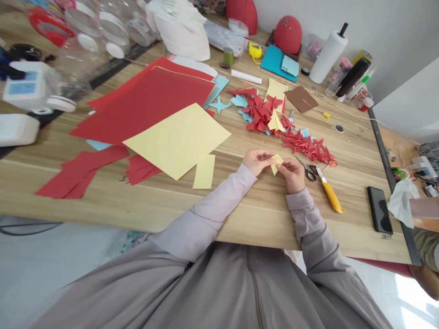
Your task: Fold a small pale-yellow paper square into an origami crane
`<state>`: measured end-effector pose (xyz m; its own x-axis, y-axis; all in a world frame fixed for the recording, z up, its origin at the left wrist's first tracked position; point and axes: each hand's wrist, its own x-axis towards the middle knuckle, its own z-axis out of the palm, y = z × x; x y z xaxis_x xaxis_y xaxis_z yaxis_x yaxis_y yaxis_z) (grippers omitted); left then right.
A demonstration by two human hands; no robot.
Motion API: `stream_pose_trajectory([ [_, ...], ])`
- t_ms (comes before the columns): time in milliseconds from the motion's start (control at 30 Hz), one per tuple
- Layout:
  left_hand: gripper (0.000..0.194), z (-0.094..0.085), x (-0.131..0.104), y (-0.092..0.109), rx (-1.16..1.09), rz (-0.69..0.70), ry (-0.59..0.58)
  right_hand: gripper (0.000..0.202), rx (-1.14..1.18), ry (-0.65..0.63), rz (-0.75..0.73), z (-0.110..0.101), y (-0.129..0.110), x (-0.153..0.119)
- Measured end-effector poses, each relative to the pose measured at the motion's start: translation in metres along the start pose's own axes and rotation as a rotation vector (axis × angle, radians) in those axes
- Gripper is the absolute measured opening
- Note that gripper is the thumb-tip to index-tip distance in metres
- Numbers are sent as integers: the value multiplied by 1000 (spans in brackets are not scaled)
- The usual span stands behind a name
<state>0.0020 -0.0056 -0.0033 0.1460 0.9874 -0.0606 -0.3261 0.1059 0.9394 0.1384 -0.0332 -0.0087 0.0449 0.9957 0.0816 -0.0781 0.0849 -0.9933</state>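
Left hand, right hand pinching, close together; 2 forearms angled inward.

**No text you can read for certain**

Two dark written marks stand on your tabletop: one between your 1 and 2 o'clock, another at your 3 o'clock, just beside the phone. Both are too small for you to make out.

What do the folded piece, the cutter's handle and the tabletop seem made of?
Folded piece: matte paper, judging by thin, straight edges. Cutter's handle: probably plastic, fairly smooth, by its even orange colour. Tabletop: satin wood or laminate; striped grain leaves it open.
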Motion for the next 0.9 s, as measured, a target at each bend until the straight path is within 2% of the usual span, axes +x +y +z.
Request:
stream_pose_trajectory([
  [167,31,0,0,0,-4,-5,52,19,-24,-16,33,1,1,-1],
  [367,33,-1,-2,5,-95,-11,-17,18,56,-1,36,-1,4,1],
  [533,27,0,-4,5,-2,62,-91,30,32,11,29,-2,3,2],
  [667,28,3,-5,-1,66,30,-85,38,-14,26,-24,-2,0,1],
  [900,29,2,-2,-3,49,-19,-55,27,-82,55,-118,0,0,2],
])
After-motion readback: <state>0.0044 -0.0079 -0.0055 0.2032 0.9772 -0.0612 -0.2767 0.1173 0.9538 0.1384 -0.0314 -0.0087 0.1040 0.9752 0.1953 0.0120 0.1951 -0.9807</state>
